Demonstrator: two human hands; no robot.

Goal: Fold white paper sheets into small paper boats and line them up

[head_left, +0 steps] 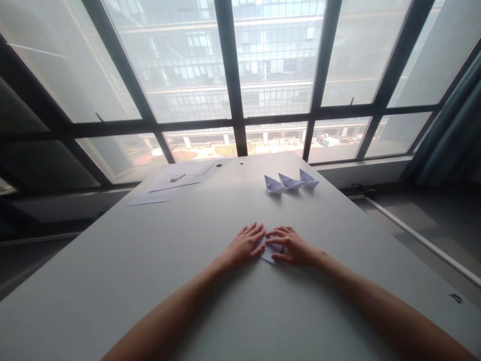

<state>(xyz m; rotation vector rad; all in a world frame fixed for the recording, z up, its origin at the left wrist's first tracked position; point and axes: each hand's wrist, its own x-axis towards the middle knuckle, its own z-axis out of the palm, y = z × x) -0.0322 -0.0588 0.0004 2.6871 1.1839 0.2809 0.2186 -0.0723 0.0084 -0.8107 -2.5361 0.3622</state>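
A small folded piece of white paper (271,252) lies flat on the grey table (158,281), mostly covered by both hands. My left hand (245,244) rests on its left side with fingers stretched flat. My right hand (291,245) presses on its right side, fingers curled a little with the tips on the paper. The fingertips of the two hands nearly touch above the paper.
Three folded white paper boats (290,182) stand in a row further back on the right. Loose white sheets (176,183) with a pen (178,177) on them lie at the far left. Large windows rise behind the table's far edge.
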